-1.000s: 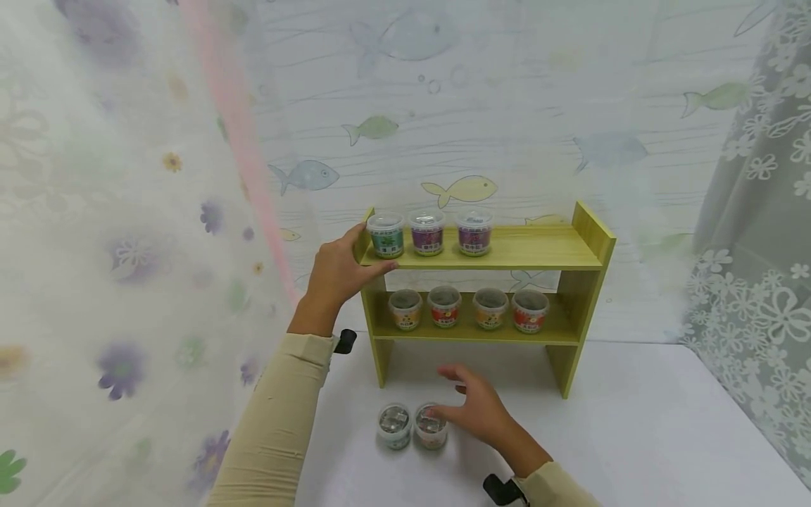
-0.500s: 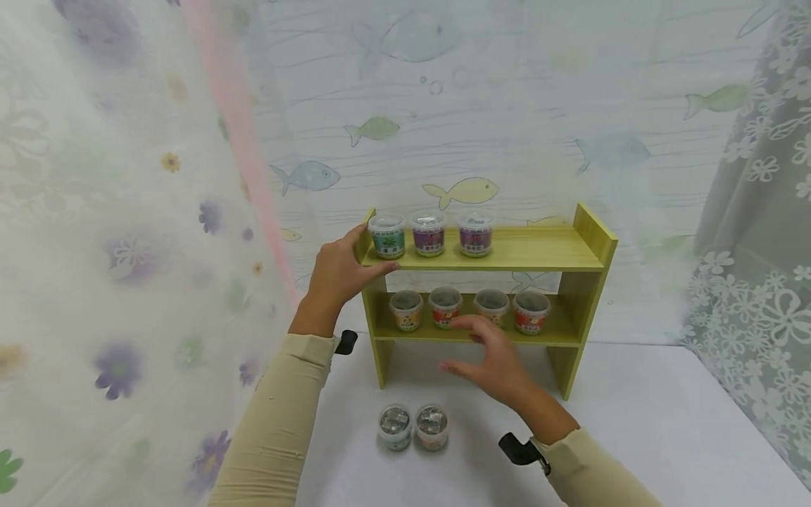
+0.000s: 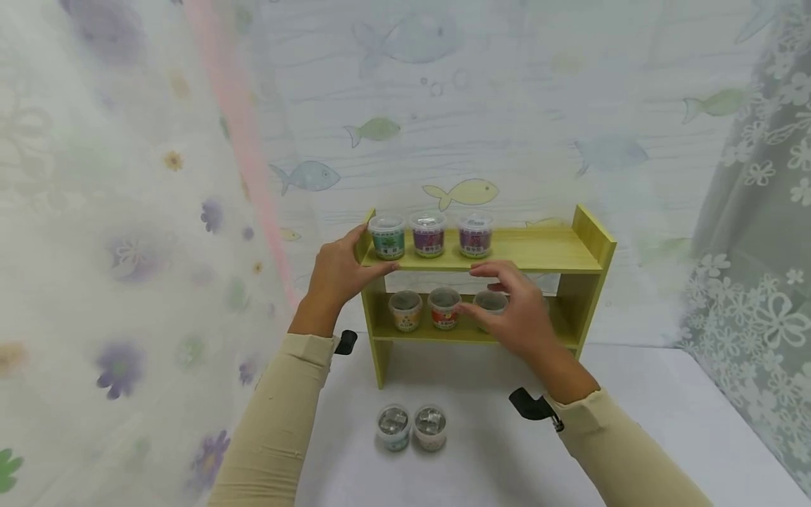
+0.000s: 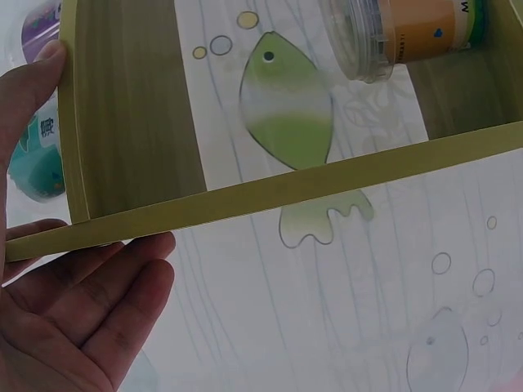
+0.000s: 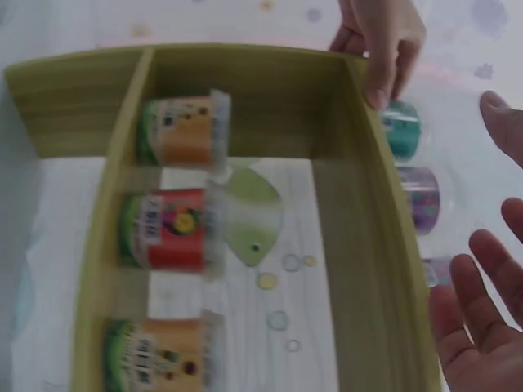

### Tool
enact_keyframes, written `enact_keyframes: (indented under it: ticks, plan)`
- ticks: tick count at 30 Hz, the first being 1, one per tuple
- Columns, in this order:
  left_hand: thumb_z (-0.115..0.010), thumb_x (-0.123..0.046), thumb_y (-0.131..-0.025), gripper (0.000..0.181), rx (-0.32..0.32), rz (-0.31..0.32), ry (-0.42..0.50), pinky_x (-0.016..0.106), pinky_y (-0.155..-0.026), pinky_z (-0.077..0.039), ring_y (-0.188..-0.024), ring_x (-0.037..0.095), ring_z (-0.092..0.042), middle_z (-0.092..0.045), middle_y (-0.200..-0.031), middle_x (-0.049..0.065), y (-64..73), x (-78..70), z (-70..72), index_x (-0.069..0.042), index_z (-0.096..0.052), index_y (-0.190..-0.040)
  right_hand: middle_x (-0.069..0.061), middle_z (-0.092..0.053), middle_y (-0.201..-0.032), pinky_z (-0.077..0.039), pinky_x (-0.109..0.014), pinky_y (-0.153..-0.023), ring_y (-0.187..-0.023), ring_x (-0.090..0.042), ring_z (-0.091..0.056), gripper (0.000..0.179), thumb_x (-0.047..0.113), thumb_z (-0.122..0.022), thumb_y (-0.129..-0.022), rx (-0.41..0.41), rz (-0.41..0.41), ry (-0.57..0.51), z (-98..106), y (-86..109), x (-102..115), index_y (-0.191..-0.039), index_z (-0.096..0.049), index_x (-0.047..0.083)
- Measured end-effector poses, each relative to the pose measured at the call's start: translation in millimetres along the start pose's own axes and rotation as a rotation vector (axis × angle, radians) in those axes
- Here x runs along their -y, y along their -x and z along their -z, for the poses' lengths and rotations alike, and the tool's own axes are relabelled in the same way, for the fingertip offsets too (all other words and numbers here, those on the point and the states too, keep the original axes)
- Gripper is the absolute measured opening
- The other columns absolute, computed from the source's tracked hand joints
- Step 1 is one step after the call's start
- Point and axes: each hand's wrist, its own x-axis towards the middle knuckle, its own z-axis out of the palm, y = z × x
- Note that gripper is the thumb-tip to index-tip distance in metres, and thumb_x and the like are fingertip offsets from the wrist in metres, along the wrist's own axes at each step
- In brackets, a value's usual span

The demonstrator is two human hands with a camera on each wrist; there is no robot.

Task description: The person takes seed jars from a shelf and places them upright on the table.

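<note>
We note the left hand point(image 3: 338, 271) pinching the upper left end of the shelf point(image 3: 545, 246), presumably to steady it on the table point(image 3: 646, 401), while the right hand point(image 3: 519, 310), fingers parted, holding nothing, hovers near the rightmost purple-labelled cup point(image 3: 475, 239) on top.

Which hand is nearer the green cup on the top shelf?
Left. The left hand grips the rack's left end, close beside the green cup; the right hand is in front of the rack, lower and farther right in the head view.

A fish-print backdrop point(image 3: 538, 127), flowered drape point(image 3: 146, 296) and lace curtain point(image 3: 769, 310) make this a curtained nook.
</note>
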Motion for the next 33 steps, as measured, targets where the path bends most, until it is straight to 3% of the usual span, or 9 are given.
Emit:
enact_keyframes:
  ticks: [4, 6, 11, 19, 25, 27, 31, 33]
  plan:
    - [-0.082, -0.070, -0.074, 0.106, 0.001, -0.005, -0.004, 0.045, -0.083, -0.059, -0.088, 0.033, -0.071, -0.072, -0.089, 0.015, 0.4, -0.7, -1.1, -0.011, -0.048, -0.156, -0.009, -0.064, -0.135, -0.057, -0.046, -0.093, -0.127, -0.021, -0.059, 0.058, 0.025, -0.094, -0.077, -0.079, 0.010, 0.020, 9.7, -17.4, -0.7, -0.125, -0.067, 0.006]
    - [-0.082, -0.070, -0.074, 0.106, -0.004, -0.008, -0.005, 0.046, -0.083, -0.059, -0.087, 0.033, -0.071, -0.071, -0.087, 0.015, 0.6, -0.8, -0.6, -0.011, -0.048, -0.156, -0.010, -0.060, -0.139, -0.056, -0.048, -0.095, -0.131, -0.023, -0.056, 0.060, 0.026, -0.094, -0.077, -0.108, 0.000, 0.031, 12.8, -28.1, -3.4, -0.126, -0.066, 0.005]
    - [-0.083, -0.069, -0.074, 0.105, -0.012, -0.008, -0.004, 0.048, -0.089, -0.059, -0.103, 0.038, -0.071, -0.075, -0.110, 0.023, -0.1, -0.4, 1.8, -0.009, -0.050, -0.154, -0.010, -0.049, -0.149, -0.050, -0.052, -0.107, -0.139, -0.026, -0.048, 0.067, 0.031, -0.092, -0.080, -0.118, -0.118, -0.016, 19.6, -53.8, -10.0, -0.135, -0.061, 0.006]
    - [-0.083, -0.069, -0.075, 0.105, -0.004, -0.013, 0.015, 0.048, -0.092, -0.058, -0.111, 0.038, -0.070, -0.073, -0.119, 0.024, -1.8, -2.0, 0.7, -0.010, -0.049, -0.155, -0.007, -0.043, -0.156, -0.044, -0.048, -0.115, -0.147, -0.028, -0.045, 0.082, 0.053, -0.084, -0.082, -0.005, -0.399, -0.117, 29.2, -79.4, -22.7, -0.147, -0.050, 0.017]
    - [-0.085, -0.066, -0.074, 0.104, -0.003, 0.008, 0.024, 0.048, -0.090, -0.058, -0.113, 0.037, -0.069, -0.070, -0.128, 0.024, 1.6, -3.5, 2.2, -0.009, -0.049, -0.155, -0.004, -0.039, -0.162, -0.045, -0.053, -0.114, -0.149, -0.030, -0.043, 0.087, 0.059, -0.081, -0.082, 0.130, -0.501, -0.171, 29.2, -86.4, -26.6, -0.151, -0.045, 0.019]
    - [-0.085, -0.065, -0.075, 0.104, -0.006, 0.008, 0.023, 0.045, -0.085, -0.058, -0.107, 0.035, -0.070, -0.072, -0.122, 0.023, 2.1, -3.3, 2.3, -0.009, -0.049, -0.155, -0.004, -0.040, -0.162, -0.047, -0.054, -0.111, -0.148, -0.031, -0.043, 0.087, 0.060, -0.080, -0.082, 0.156, -0.515, -0.168, 27.7, -87.8, -29.7, -0.151, -0.045, 0.019]
    - [-0.085, -0.065, -0.075, 0.103, -0.011, -0.002, 0.022, 0.042, -0.071, -0.053, -0.084, 0.032, -0.068, -0.071, -0.089, 0.020, 1.7, -2.5, 1.8, -0.009, -0.049, -0.155, -0.008, -0.040, -0.161, -0.050, -0.055, -0.107, -0.146, -0.032, -0.046, 0.087, 0.062, -0.081, -0.080, 0.188, -0.535, -0.170, 25.7, -90.7, -36.2, -0.149, -0.047, 0.021]
    - [-0.085, -0.064, -0.075, 0.103, -0.016, -0.006, 0.019, 0.042, -0.072, -0.054, -0.084, 0.033, -0.068, -0.071, -0.089, 0.020, 1.4, -2.3, 2.3, -0.009, -0.050, -0.155, -0.010, -0.039, -0.161, -0.050, -0.055, -0.106, -0.144, -0.033, -0.048, 0.089, 0.063, -0.082, -0.079, 0.202, -0.546, -0.183, 25.1, -91.8, -38.4, -0.150, -0.047, 0.022]
